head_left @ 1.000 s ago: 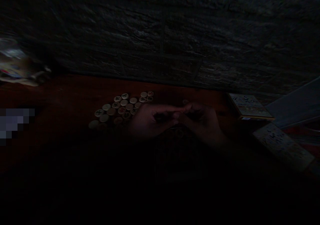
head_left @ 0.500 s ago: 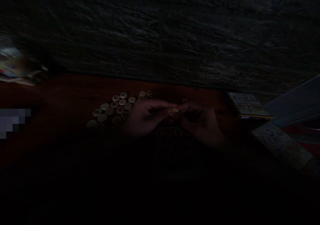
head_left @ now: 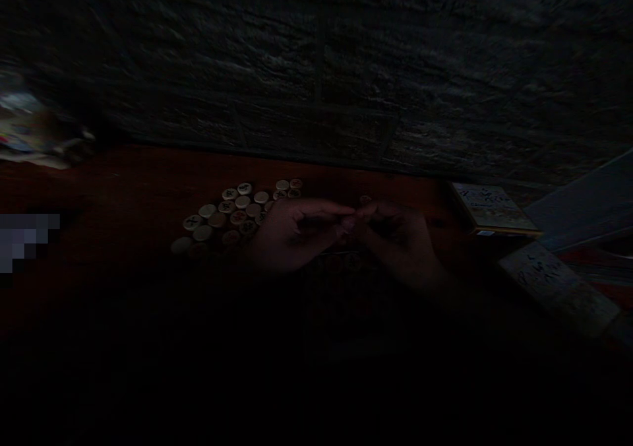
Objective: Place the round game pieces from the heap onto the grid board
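In the dim head view my left hand point(head_left: 281, 233) and my right hand point(head_left: 400, 241) meet fingertip to fingertip over the table. Both are closed in a pinch around a small pale Chinese chess piece, which the fingers now cover. Left of my left hand lie several round wooden Chinese chess pieces point(head_left: 216, 220), some showing characters, others blank side up. One more chess piece point(head_left: 365, 198) sits just behind my right hand. Below the hands, a dark tray-like shape point(head_left: 353, 350) holds rows of round pieces, barely visible.
A reddish wooden table point(head_left: 133, 189) runs up to a rough stone wall point(head_left: 316, 57). At right lie a flat printed box point(head_left: 494, 207) and a similar printed panel point(head_left: 558, 284). A bright plastic-wrapped bundle point(head_left: 30, 129) stands at the far left.
The pale piece that showed between the fingertips is now covered by them. Both hands stay in nearly the same place, the right shifted very slightly.
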Demonstrator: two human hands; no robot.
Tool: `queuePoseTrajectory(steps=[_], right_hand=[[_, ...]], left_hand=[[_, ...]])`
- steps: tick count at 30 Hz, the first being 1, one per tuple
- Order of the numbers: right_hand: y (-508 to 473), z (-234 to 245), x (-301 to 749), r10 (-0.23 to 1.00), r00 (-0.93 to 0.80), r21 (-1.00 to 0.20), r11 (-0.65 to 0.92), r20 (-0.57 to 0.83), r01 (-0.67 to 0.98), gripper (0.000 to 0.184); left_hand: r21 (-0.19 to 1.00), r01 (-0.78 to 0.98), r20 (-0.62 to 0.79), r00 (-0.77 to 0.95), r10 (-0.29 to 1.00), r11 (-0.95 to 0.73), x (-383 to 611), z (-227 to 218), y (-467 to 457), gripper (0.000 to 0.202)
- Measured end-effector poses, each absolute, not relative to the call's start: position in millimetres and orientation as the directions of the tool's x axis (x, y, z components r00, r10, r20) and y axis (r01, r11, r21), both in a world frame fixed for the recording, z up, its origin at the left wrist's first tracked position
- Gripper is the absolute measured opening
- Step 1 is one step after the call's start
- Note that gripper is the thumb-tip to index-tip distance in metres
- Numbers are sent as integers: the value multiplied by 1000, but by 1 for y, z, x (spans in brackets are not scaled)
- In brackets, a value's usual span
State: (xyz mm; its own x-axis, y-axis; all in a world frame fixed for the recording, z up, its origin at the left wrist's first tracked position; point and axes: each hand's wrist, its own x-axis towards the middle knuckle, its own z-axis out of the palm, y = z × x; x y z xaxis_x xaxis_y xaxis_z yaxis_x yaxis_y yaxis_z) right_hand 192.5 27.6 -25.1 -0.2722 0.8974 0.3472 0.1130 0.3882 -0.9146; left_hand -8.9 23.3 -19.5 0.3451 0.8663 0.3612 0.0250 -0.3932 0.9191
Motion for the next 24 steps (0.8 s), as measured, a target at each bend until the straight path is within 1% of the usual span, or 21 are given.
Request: queuePoseTrajectory(steps=[5, 9, 11, 16, 20, 24], right_hand=[[27, -23, 192, 909, -245, -912, 381, 338, 155, 22], [25, -21, 193, 918, -260, -927, 345, 301, 147, 23], [25, -21, 193, 910, -269, -922, 361, 316, 137, 22], [26, -24, 193, 893, -280, -908, 398, 352, 129, 19], [27, -26, 193, 892, -282, -910, 398, 353, 119, 21], [28, -26, 193, 903, -271, -921, 374, 334, 112, 23]], left_hand=[[922, -37, 375, 343, 861, -386, -5, -24, 25, 25], [928, -67, 369, 303, 879, -366, -5, -25, 26, 25], [934, -76, 355, 313, 881, -349, -6, -25, 26, 24], [940, -29, 332, 294, 896, -339, -10, -23, 28, 21], [926, 19, 357, 283, 890, -377, -12, -25, 31, 17], [917, 25, 373, 309, 875, -399, -12, -25, 32, 17]])
